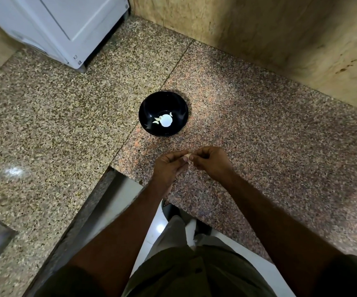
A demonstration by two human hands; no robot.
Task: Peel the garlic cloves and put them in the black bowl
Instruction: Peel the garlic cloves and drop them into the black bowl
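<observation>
**Clove Held Between Both Hands Below the Bowl**

At centre frame, the left hand and right hand met fingertip to fingertip, both pinching one small, pale garlic clove between curled fingers. Above them, the round, glossy black bowl sat on the speckled granite counter, well apart from the hands. Inside lay several pale peeled cloves beside a bright glare spot. A white appliance occupied the upper left.
</observation>
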